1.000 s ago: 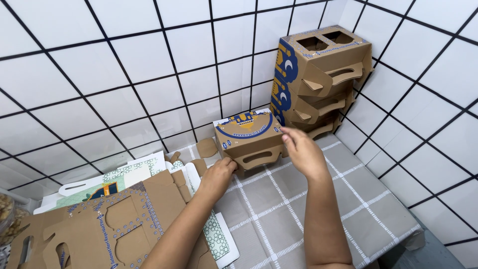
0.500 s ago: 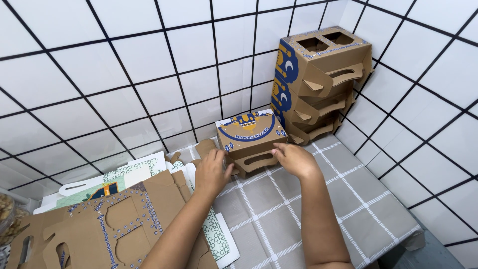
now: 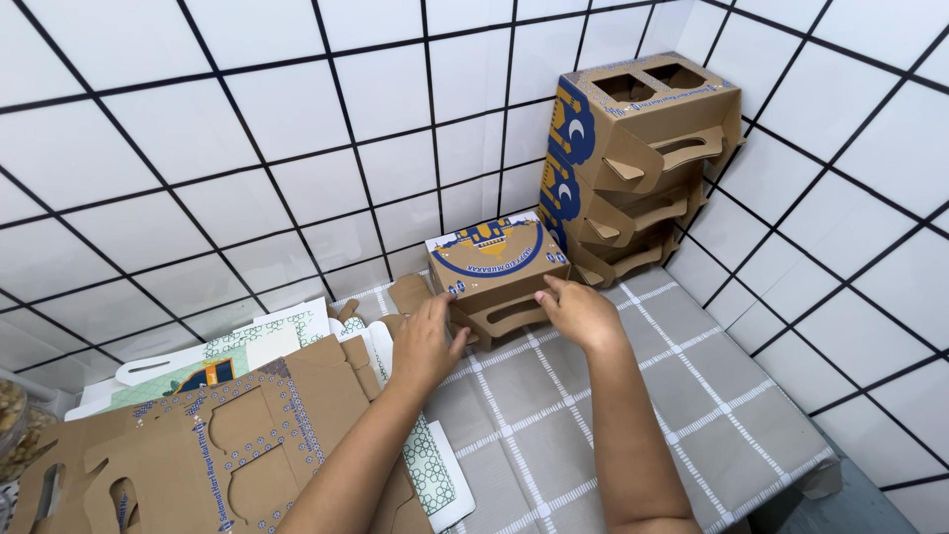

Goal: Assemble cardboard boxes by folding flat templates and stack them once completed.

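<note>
**Cardboard box on desk — risk notes and hand state**

Cardboard box [image 3: 497, 269], folded up, sits on the grey checked desk [image 3: 692, 396] against the tiled wall, just left of a stack of finished boxes [image 3: 633, 158] in the corner.

Risks, as judged:
- Side flap beside the handle cut-out looks loosely seated — uneven pressure from 1 side could pop it open or crease the board.
- A push toward the wall could skew the box; a shove to the right could knock the leaning stack.

Hands: left hand [image 3: 427, 341] lies half-curled with fingertips touching the box's lower left front corner. Right hand [image 3: 578, 311] is loosely spread, fingers pressing the lower right front edge. Neither grips anything. Flat box blanks [image 3: 217, 445] lie piled at the left.
</note>
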